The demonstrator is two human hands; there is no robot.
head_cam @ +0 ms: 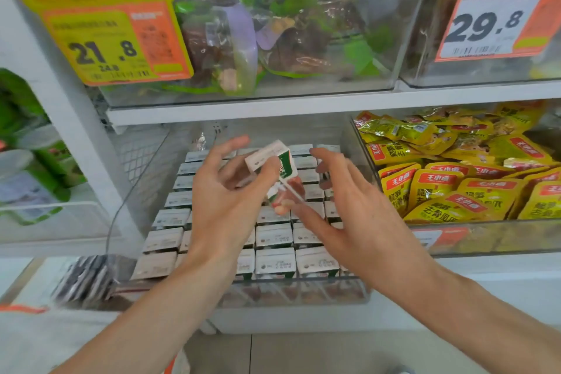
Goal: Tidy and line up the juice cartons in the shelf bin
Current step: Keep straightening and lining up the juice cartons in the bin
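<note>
A clear shelf bin (142, 182) holds several rows of small juice cartons (274, 235) standing upright, their white tops showing. My left hand (226, 194) holds one carton (280, 167) tilted above the rows, thumb on its green and white side. A straw in a wrapper runs down that carton's side. My right hand (346, 200) hovers just right of the held carton with fingers spread, one fingertip near its lower end. Whether it touches the carton is unclear.
To the right stands a bin of yellow snack packets (455, 179). Above it is a white shelf (273, 106) with clear bins of bagged food and price tags (491, 15). Green packages (27, 161) sit on the left; dark packets (85, 279) lie at the lower left.
</note>
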